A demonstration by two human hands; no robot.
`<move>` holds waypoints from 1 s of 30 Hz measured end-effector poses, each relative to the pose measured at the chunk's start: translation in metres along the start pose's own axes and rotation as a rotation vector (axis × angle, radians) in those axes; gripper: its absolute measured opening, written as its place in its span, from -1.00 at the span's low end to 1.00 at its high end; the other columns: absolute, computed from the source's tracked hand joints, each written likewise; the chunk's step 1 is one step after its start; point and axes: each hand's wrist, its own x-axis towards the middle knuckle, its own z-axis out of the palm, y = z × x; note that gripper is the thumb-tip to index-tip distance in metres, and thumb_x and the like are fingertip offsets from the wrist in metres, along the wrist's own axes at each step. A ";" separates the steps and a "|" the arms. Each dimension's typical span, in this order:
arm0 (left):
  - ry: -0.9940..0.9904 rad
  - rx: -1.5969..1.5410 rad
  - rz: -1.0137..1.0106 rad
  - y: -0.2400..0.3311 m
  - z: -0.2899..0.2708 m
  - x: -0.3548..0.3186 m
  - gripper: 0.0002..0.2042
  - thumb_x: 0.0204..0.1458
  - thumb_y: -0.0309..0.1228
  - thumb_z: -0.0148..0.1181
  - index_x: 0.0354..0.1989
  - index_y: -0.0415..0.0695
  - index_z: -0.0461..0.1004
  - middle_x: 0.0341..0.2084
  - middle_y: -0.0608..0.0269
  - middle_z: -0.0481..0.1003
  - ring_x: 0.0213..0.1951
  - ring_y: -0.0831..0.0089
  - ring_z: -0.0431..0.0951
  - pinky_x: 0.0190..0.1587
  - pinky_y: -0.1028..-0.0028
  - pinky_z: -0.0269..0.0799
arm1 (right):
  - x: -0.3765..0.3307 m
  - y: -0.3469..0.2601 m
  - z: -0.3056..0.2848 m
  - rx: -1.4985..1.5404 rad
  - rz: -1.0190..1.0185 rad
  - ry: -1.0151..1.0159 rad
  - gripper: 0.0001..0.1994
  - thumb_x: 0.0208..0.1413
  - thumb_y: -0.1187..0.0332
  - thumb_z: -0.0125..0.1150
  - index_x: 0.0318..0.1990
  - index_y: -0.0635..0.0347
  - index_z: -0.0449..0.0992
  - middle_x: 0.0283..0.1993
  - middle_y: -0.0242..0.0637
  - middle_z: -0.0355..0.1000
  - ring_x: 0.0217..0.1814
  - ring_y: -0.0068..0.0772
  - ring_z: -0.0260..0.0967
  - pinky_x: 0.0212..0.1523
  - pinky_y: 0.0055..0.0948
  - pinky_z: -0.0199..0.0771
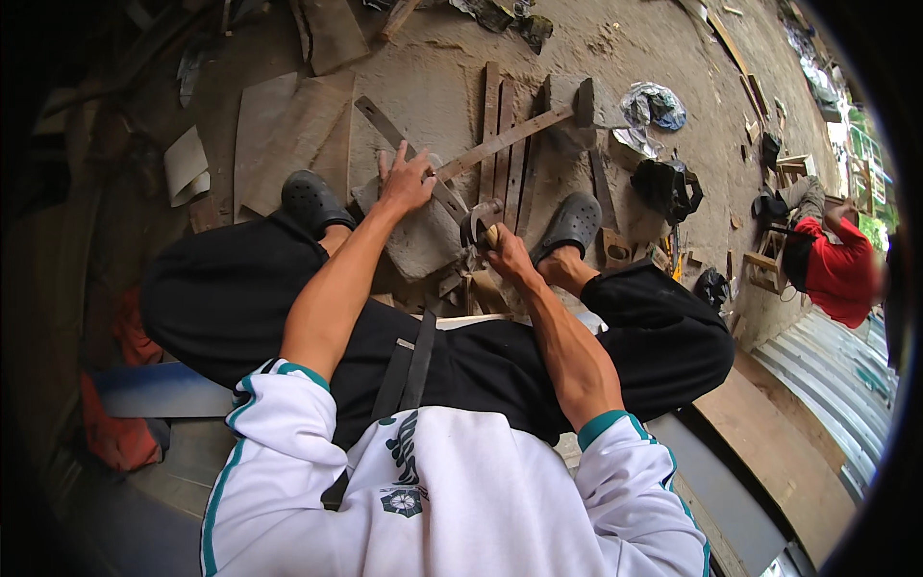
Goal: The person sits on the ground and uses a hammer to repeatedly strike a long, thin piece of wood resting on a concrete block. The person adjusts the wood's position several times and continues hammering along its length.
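My left hand (408,181) rests with spread fingers on a dark flat metal strip (377,117), which lies slanting across a grey stone block (419,245). The strip has a hole near its far end. In my right hand (510,254) is a hammer (487,217), gripped by its short wooden handle. Its head is at the strip's near end; whether they touch I cannot tell. Another long flat strip (505,140) reaches from beside my left hand to a second block (596,101) at the far right.
Dark bars (490,125) lie beyond the stone. Flat boards (279,135) are at the left, a black bag (665,188) and crumpled silvery plastic (654,106) at the right. My shoes (573,223) flank the stone. A person in red (838,269) sits far right.
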 end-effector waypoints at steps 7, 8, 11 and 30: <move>-0.131 -0.192 -0.169 -0.009 -0.007 -0.002 -0.72 0.10 -0.25 0.20 -0.07 -0.10 0.55 0.16 0.09 0.42 0.41 0.09 0.05 0.42 0.01 -0.18 | 0.010 0.014 -0.024 -0.073 -0.007 -0.008 -0.69 0.00 0.38 0.34 -0.14 0.21 0.37 -0.28 0.02 0.48 -0.23 0.07 0.45 -0.18 -0.17 0.41; -0.070 -0.299 -0.165 -0.011 -0.003 -0.006 -0.73 0.09 -0.26 0.21 -0.10 -0.11 0.56 0.15 0.08 0.44 0.41 0.10 0.09 0.41 0.07 -0.09 | 0.013 0.020 -0.028 -0.071 0.010 -0.013 -0.66 -0.01 0.37 0.35 -0.10 0.21 0.38 -0.25 0.02 0.49 -0.19 0.08 0.45 -0.16 -0.18 0.41; 0.023 -0.490 -0.180 -0.032 0.003 -0.014 -0.77 0.07 -0.29 0.24 -0.18 -0.16 0.58 0.12 0.04 0.47 0.38 0.08 0.17 0.34 0.21 0.12 | 0.015 0.002 -0.026 -0.050 0.073 -0.016 -0.62 -0.04 0.36 0.38 -0.07 0.20 0.40 -0.21 -0.01 0.50 -0.15 -0.01 0.46 -0.13 -0.20 0.41; 0.306 -0.733 -0.270 -0.028 0.017 -0.016 -0.74 0.05 -0.28 0.30 -0.22 -0.23 0.57 -0.29 0.13 0.61 -0.23 0.33 0.59 -0.12 0.35 0.46 | 0.013 -0.009 -0.022 -0.153 0.191 -0.133 -0.48 -0.15 0.31 0.50 -0.03 0.27 0.40 -0.11 0.11 0.51 0.01 0.12 0.47 -0.03 -0.14 0.40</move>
